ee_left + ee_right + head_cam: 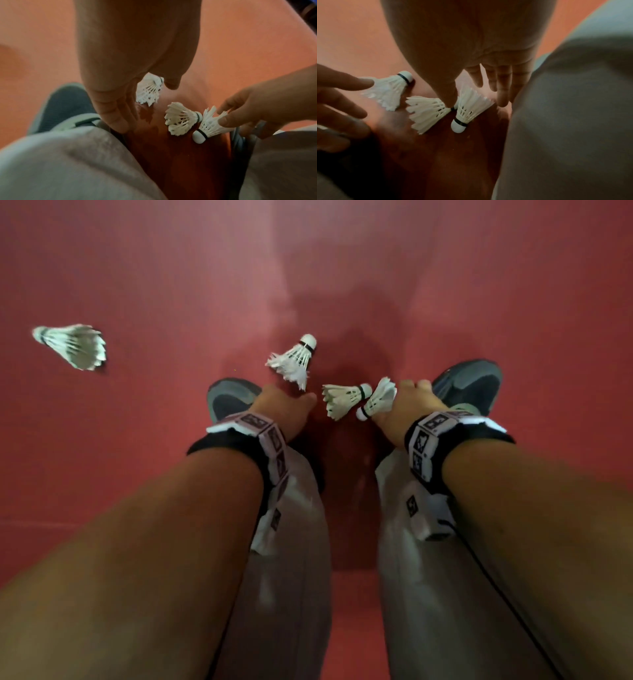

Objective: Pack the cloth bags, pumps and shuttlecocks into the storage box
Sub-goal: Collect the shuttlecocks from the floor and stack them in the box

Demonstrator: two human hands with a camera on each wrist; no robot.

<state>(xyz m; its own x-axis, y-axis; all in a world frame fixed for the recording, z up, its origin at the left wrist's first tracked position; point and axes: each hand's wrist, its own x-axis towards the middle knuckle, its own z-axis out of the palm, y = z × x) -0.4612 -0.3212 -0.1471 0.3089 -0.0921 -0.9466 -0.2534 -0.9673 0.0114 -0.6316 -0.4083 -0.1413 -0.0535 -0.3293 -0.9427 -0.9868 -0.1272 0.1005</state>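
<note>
Several white feather shuttlecocks lie on the red floor (342,285). One lies far left (70,345). Another (293,361) lies just past my left hand (287,402), which hovers with straight fingers, holding nothing. In the left wrist view this shuttlecock (149,90) shows between thumb and fingers, untouched. A third shuttlecock (344,400) lies between my hands. My right hand (406,400) pinches the skirt of a fourth shuttlecock (376,398), thumb on one side and fingers on the other; its cork (458,126) points at the floor. No box, bag or pump is visible.
I am bent over my own legs in grey trousers (291,577). My grey shoes (233,398) (469,385) stand on either side of the shuttlecocks. A cable (496,594) runs along my right forearm.
</note>
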